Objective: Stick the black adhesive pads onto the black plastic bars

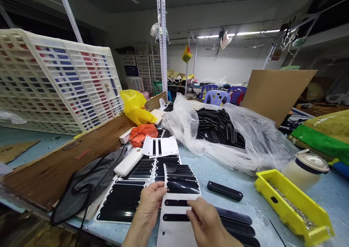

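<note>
My left hand (149,203) grips the left edge of a white backing sheet (178,218) that carries glossy black oblong stickers. My right hand (205,221) rests on the sheet's right side, its fingers pinched at one of the black stickers (176,203) in the sheet's middle. More sticker sheets (128,194) lie flat on the blue table just left of the held sheet. A black grille-like plastic strip (225,190) lies on the table to the right, and several long black strips (237,221) lie by my right hand.
A clear plastic bag (245,138) full of black plastic parts fills the middle of the table. A yellow bin (294,203) and a white lidded jar (307,168) stand at the right. Left are a cardboard wall (68,159), a tilted white crate (54,79), a grey bag (89,188) and a white power bank (128,162).
</note>
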The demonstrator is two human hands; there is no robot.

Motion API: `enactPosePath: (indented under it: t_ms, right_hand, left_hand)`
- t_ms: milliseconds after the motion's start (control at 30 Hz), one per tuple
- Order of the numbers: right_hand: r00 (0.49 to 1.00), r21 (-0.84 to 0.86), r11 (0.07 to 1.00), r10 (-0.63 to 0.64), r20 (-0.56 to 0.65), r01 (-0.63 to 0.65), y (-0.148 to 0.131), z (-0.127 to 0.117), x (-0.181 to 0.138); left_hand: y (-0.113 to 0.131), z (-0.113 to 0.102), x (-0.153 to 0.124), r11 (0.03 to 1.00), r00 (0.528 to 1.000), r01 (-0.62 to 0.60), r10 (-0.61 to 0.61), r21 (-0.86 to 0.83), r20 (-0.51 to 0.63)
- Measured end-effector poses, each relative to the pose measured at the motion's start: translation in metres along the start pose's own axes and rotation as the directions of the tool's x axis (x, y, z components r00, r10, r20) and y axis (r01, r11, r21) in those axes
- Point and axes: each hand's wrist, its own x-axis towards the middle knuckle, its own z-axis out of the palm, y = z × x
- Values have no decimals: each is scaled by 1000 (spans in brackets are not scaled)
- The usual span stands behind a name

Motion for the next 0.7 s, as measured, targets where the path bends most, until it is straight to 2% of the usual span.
enactPosePath:
  t_ms: [100, 167, 233, 367, 533, 633, 700]
  right_hand:
    - [980, -38, 987, 158, 123, -155, 13, 14, 44]
    - [919, -52, 958, 284, 275, -281, 10, 20, 62]
    - [847, -44, 913, 394, 358, -406, 3, 22, 70]
    - [733, 79, 781, 540, 413, -620, -3, 24, 76]
    - [710, 182, 698, 613, 348, -692, 6, 29, 83]
    - [678, 212, 657, 619, 398, -724, 8, 29, 87]
    - [635, 239, 600, 629, 448, -763, 8, 28, 90]
  left_hand:
    - [-7, 3, 0, 1000, 998, 4, -4, 2, 58]
    - [-15, 4, 2, 1000, 995, 1, -2, 14, 102]
    - [-22, 5, 6, 999, 993, -37, 34, 26, 114]
    - [-28, 8, 9, 995, 990, -98, 94, 32, 108]
    - [-22, 14, 6, 993, 980, -107, 97, 47, 176]
    - [-20, 15, 5, 991, 977, -116, 102, 63, 187]
    - [-20, 14, 5, 992, 976, -109, 94, 69, 197]
